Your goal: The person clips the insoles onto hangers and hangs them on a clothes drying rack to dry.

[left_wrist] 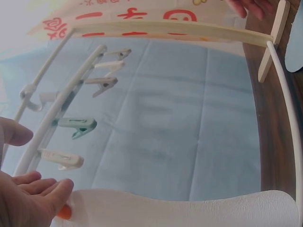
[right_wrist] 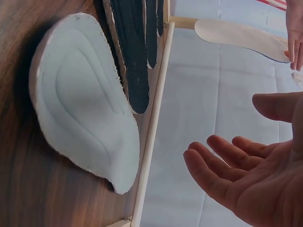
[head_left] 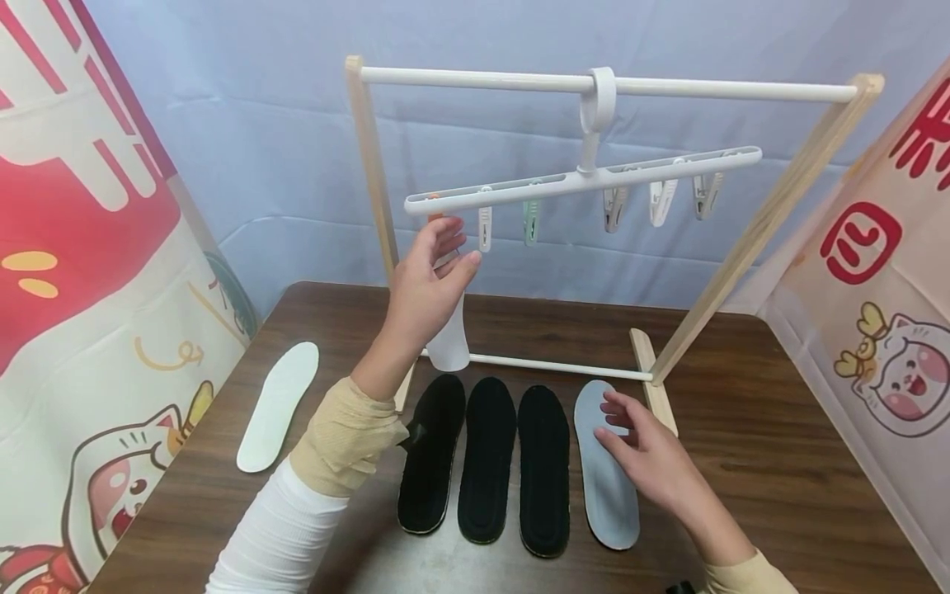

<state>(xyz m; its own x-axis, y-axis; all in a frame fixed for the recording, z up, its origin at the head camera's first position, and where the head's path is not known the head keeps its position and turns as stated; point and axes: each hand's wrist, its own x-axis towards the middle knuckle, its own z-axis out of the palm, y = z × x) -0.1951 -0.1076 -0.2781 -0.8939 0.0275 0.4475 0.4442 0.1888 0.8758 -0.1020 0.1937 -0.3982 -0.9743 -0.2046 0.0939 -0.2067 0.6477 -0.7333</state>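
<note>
My left hand (head_left: 425,285) is raised at the left end of a white clip hanger (head_left: 512,191), fingers loosely bent and thumb apart. Its fingertips are beside an orange clip (left_wrist: 65,212), mostly hidden by the hand. A white insole (head_left: 449,342) hangs upright below that clip; where they meet is hidden in the head view. My right hand (head_left: 653,454), fingers relaxed and holding nothing, hovers above a light grey insole (head_left: 607,495) on the table. Left of this lie three black insoles (head_left: 487,462) in a row.
A rack with wooden legs (head_left: 772,223) and a white top rod (head_left: 482,79) carries the hanger, which tilts down at the left. Several more clips hang along it, among them a green clip (head_left: 531,223). Another white insole (head_left: 278,407) lies at the left of the brown table (head_left: 801,462).
</note>
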